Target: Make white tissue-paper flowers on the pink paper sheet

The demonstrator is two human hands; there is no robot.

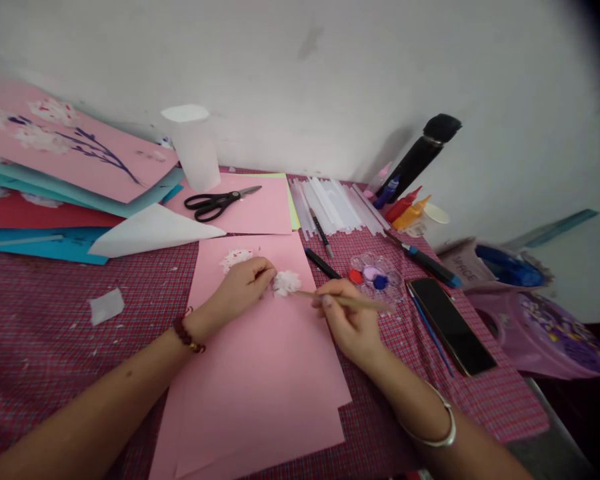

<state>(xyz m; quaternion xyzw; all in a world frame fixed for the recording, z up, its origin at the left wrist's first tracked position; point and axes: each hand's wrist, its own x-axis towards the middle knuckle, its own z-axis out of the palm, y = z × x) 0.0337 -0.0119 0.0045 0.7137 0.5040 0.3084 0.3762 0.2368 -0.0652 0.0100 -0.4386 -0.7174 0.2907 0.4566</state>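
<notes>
My right hand grips a thin wooden paintbrush, blurred, its tip at the edge of a crumpled white tissue flower. That flower sits on a pink paper sheet, which lies over other pink sheets. My left hand is closed in a pinch just left of the flower; whatever is between its fingertips, if anything, is hidden. Behind it, a white flower with red dots shows partly. Right of the sheet stands a clear palette with red, lilac and dark blue paint.
Black scissors lie on pink paper near a white paper roll. Finished paper pictures pile at left. Glue sticks, a marker, paint bottles, a utility knife and a phone occupy the back and right.
</notes>
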